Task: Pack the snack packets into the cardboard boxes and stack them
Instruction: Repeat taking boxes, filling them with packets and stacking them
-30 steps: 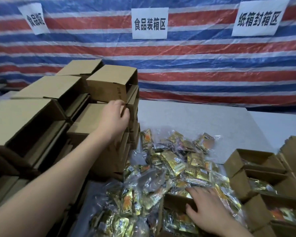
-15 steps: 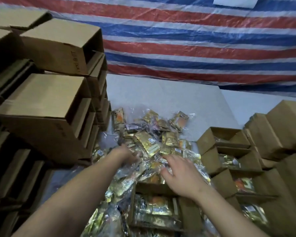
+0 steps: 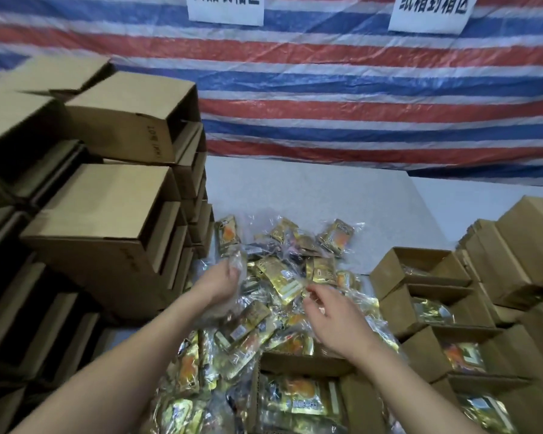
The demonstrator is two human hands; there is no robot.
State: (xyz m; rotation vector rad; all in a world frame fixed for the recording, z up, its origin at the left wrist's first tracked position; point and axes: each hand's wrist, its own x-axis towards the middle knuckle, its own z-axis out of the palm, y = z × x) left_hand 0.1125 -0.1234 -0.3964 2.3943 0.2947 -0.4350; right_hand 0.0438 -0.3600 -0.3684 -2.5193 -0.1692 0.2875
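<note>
A makeshift packing station for snack goods.

Paper zone signs (image 3: 225,9) hang on a striped tarpaulin wall (image 3: 358,104); stacked cardboard boxes (image 3: 101,214) flank a table (image 3: 311,195) heaped with foil snack packets (image 3: 279,277), and open boxes (image 3: 420,277) sit partly filled.
</note>
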